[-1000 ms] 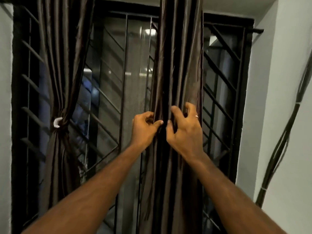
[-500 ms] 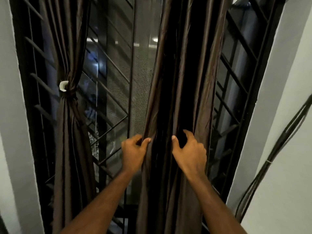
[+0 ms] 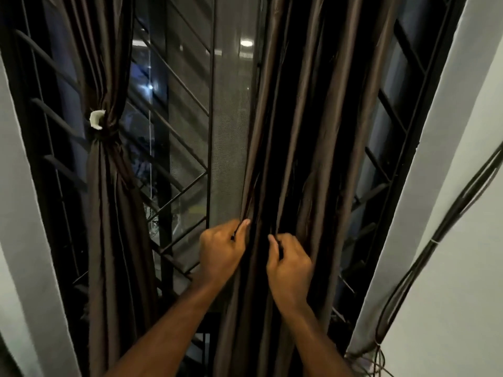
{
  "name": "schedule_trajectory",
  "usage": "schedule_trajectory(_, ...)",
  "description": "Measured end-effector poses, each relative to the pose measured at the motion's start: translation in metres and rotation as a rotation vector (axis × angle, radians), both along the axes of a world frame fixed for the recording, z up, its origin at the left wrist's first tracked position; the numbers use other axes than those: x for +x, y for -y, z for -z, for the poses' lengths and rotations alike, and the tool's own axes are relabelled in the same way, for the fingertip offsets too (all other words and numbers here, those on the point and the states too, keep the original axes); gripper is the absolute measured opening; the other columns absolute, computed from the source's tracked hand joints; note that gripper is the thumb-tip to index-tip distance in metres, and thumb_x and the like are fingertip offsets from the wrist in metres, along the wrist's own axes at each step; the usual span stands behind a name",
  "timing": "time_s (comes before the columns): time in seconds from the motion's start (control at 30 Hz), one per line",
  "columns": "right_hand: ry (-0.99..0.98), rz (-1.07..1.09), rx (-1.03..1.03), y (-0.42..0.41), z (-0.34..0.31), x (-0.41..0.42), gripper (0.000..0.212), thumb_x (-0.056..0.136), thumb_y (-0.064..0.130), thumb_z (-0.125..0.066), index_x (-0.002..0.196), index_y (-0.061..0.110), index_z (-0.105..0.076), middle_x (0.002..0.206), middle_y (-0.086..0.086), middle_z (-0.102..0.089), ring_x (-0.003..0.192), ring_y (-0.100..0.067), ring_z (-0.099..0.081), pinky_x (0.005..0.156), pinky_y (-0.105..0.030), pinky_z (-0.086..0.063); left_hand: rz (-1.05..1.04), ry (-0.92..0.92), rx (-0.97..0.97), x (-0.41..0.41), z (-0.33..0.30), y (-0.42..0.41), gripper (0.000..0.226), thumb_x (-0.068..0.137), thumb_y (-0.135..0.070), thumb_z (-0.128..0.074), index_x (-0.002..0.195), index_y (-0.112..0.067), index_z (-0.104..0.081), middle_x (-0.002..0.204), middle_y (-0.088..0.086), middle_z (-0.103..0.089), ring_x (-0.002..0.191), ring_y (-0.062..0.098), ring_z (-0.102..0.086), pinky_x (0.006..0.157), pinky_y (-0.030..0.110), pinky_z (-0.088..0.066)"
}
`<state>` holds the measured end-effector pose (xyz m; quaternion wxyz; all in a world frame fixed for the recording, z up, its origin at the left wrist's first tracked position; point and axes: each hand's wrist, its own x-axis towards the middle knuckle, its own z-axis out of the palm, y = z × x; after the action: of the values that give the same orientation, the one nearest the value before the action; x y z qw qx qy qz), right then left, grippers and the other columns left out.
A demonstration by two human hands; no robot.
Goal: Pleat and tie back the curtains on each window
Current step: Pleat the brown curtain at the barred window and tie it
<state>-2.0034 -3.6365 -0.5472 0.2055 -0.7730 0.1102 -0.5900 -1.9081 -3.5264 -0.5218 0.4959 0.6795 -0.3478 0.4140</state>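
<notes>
Pinching the left edge of the loose brown curtain [image 3: 307, 159] between thumb and curled fingers with the left hand [image 3: 220, 254], grip pressed tight on a narrow fold of cloth. Gripping a second fold just beside it with the right hand [image 3: 290, 265], fingers curled into the fabric, thumb laid along a dark crease. Both hands level, close together, not touching, only a fold or two of cloth between them. Hanging straight down in front of the right half of the window, in long vertical pleats, running out of view at top and bottom. Bare forearms reaching up from the lower edge of the view.

Over on the left, already gathered: the tied curtain [image 3: 109, 213], cinched at its waist with a dark band, flaring out below the knot. Sitting at that waist, on its left side, a small white hook [image 3: 96, 119]. Behind both, the black window grille [image 3: 177, 191] with slanting bars, and a grey mesh screen [image 3: 231, 145] showing between the two curtains. Reflected in the glass, a round ceiling light. White wall [image 3: 462, 240] on the right, with a bundle of dark cables [image 3: 446, 221] running diagonally down it toward the lower corner. Pale wall strip on the far left too.
</notes>
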Motion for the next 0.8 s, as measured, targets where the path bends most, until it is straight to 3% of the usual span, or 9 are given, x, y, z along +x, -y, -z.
schedule_trajectory(0.1,-0.025,0.008,-0.117,-0.016,0.006,0.009,0.015,0.098,0.014,-0.064,0.082,0.011,-0.062,0.076,-0.002,-0.059,0.068,-0.021,-0.059,0.063,-0.038,-0.050,-0.032,0.063,0.053,0.002,0.001,0.000,0.042,0.097,-0.026,-0.059,0.059,-0.010,-0.056,0.049,0.002,-0.050,0.043,0.010,-0.039,0.048,0.023,-0.027)
schedule_trajectory(0.2,-0.018,0.030,-0.106,-0.025,0.009,0.016,0.019,0.099,0.019,-0.057,0.081,0.012,-0.062,0.075,-0.001,-0.059,0.066,-0.021,-0.058,0.059,-0.042,-0.052,0.037,0.095,0.131,0.001,0.001,-0.001,0.038,0.099,-0.022,-0.054,0.063,-0.010,-0.053,0.053,0.001,-0.051,0.048,0.007,-0.038,0.048,0.024,-0.029)
schedule_trajectory(0.27,-0.005,0.017,-0.089,-0.032,0.009,0.017,0.022,0.099,0.021,-0.053,0.080,0.012,-0.061,0.074,0.000,-0.058,0.066,-0.017,-0.056,0.059,-0.041,-0.052,0.106,0.081,0.170,-0.001,0.002,-0.004,0.037,0.101,-0.022,-0.049,0.066,-0.011,-0.052,0.056,-0.002,-0.050,0.050,0.007,-0.041,0.048,0.028,-0.035)
schedule_trajectory(0.4,-0.013,0.005,-0.048,-0.044,0.010,0.020,0.023,0.100,0.021,-0.052,0.079,0.013,-0.060,0.074,0.001,-0.058,0.065,-0.016,-0.055,0.059,-0.042,-0.051,0.144,0.073,0.197,0.000,-0.001,-0.012,0.037,0.102,-0.025,-0.043,0.067,-0.013,-0.049,0.058,-0.012,-0.040,0.049,0.005,-0.037,0.048,0.025,-0.031)
schedule_trajectory(0.6,-0.005,0.001,-0.047,-0.054,0.009,0.019,0.019,0.098,0.012,-0.055,0.079,0.012,-0.060,0.072,0.001,-0.057,0.063,-0.014,-0.053,0.060,-0.040,-0.050,0.181,0.113,0.213,-0.005,-0.007,-0.017,0.039,0.100,-0.026,-0.046,0.063,-0.012,-0.049,0.051,-0.002,-0.046,0.043,0.009,-0.037,0.042,0.030,-0.033)
schedule_trajectory(0.73,-0.066,-0.110,-0.034,-0.041,0.003,0.015,0.016,0.099,0.008,-0.056,0.087,0.008,-0.065,0.076,-0.001,-0.059,0.065,-0.014,-0.056,0.059,-0.041,-0.053,0.140,0.149,0.207,0.002,-0.008,-0.012,0.042,0.099,-0.027,-0.050,0.061,-0.011,-0.051,0.048,0.002,-0.049,0.039,0.013,-0.041,0.039,0.027,-0.033)
schedule_trajectory(0.8,-0.138,-0.142,-0.082,-0.037,-0.003,0.003,0.019,0.099,0.012,-0.053,0.101,0.008,-0.071,0.088,-0.002,-0.067,0.074,-0.013,-0.063,0.067,-0.037,-0.057,0.103,0.158,0.222,0.007,-0.009,-0.009,0.041,0.100,-0.026,-0.048,0.063,-0.009,-0.053,0.048,0.005,-0.051,0.038,0.020,-0.047,0.036,0.032,-0.037)
